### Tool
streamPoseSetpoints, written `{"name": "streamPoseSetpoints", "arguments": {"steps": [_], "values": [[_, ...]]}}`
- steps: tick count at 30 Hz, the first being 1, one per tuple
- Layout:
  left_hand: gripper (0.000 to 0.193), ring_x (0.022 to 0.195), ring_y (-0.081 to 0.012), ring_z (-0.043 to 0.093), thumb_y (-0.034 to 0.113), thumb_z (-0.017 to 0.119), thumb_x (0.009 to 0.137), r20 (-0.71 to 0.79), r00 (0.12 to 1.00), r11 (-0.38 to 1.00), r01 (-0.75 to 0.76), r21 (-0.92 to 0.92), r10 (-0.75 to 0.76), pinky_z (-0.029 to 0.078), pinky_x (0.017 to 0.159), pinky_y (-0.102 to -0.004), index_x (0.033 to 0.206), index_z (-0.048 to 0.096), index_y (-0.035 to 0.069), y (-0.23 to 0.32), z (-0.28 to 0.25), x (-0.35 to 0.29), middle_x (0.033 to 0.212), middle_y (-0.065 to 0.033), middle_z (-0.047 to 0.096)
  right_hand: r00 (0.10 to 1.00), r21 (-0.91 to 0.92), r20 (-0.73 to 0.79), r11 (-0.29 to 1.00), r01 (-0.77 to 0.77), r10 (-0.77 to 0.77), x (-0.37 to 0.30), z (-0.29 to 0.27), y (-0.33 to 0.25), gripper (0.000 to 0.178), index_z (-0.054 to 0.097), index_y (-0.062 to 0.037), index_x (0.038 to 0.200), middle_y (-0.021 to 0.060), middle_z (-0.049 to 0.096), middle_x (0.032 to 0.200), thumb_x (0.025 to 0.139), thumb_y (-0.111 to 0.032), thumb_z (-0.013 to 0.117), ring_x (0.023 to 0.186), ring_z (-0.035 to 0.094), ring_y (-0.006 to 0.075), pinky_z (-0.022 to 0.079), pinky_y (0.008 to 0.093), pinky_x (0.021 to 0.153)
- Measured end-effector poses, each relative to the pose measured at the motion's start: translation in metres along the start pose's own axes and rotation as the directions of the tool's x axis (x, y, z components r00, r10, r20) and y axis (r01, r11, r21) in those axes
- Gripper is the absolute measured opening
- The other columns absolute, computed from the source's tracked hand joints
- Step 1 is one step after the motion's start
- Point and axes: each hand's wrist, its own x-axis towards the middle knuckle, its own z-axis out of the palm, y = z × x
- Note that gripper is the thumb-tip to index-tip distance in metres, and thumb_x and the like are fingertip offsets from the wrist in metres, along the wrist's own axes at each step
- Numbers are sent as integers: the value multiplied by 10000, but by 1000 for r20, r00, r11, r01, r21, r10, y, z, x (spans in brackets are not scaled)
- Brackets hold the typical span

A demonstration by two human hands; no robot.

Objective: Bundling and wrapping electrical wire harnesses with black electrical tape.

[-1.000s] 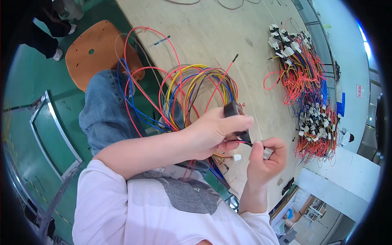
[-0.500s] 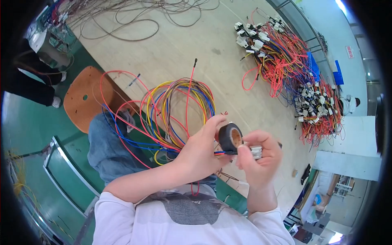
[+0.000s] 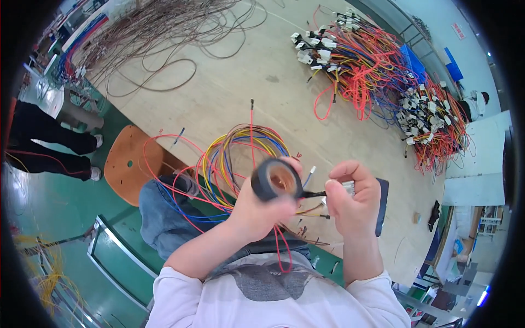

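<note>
My left hand (image 3: pixel 252 214) is closed around a roll of black tape (image 3: pixel 263 185), whose brown core faces up. From beside the roll a black-wrapped stretch of wire (image 3: pixel 314 194) runs across to my right hand (image 3: pixel 355 208). The fingers of that hand are closed on the wire end, and a whitish connector (image 3: pixel 348 188) shows between them. Behind my left hand, a loose coil of red, yellow, blue and brown wires (image 3: pixel 223 156) rests on the table and trails over its edge. Other short wire ends with small tips poke out between my hands.
Two heaps of wire harnesses with white connectors (image 3: pixel 363 71) (image 3: pixel 429 112) lie at the table's far right. Thin brown wires (image 3: pixel 164 33) spread over the far left. An orange stool (image 3: pixel 123 164) stands left of the table (image 3: pixel 295 126), near another person's legs (image 3: pixel 52 139).
The tape roll has moved left, away from my right hand, and its flat side has turned up. A black-wrapped stretch now shows between my hands. The whole view has shifted.
</note>
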Motion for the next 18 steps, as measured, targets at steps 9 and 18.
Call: {"name": "streamPoseSetpoints", "arguments": {"steps": [9,18], "values": [[460,671,-41,445,0,698,695,155,955,778,-297,554,254,372,546,-180,1069,436,56,-15,9,-7,901,-43,418,993,-237,100,968,83,-61,-3,-2,-19,159,548,-26,905,4,572,754,758,0,602,610,514,35,392,175,514],[475,753,-74,520,-5,626,736,136,978,949,186,-254,-155,436,573,-218,1154,415,75,12,11,0,894,-1,497,995,29,72,997,69,-71,-6,-7,-8,153,555,-21,912,16,575,777,770,32,581,610,521,39,403,175,524]]}}
